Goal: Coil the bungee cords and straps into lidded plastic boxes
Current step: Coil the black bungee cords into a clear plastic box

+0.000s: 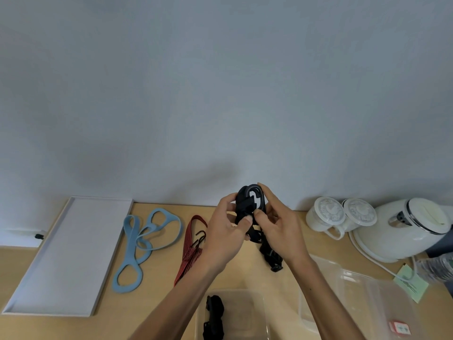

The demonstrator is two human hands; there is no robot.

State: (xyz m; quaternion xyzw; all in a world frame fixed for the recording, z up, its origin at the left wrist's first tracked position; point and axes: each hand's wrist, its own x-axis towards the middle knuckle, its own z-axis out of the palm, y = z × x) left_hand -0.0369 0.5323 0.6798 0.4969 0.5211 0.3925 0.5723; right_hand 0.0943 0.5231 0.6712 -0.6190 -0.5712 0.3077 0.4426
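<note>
Two forearms converge above the bench (159,278). The left hand (224,224) curls thumb and fingers round a bundled black strap (247,204); the right hand (278,225) pinches its other side. The strap's tail hangs to the bench, beyond a clear box (255,315).

You get soft, even, rather dim light with a cool bluish cast over the wall (220,82), where a faint blurred shadow lies (low, near the centre). The clear plastic box (367,298) shows mild glare; wide-angle distortion bends the table (157,303) edges, and corners soften
</note>
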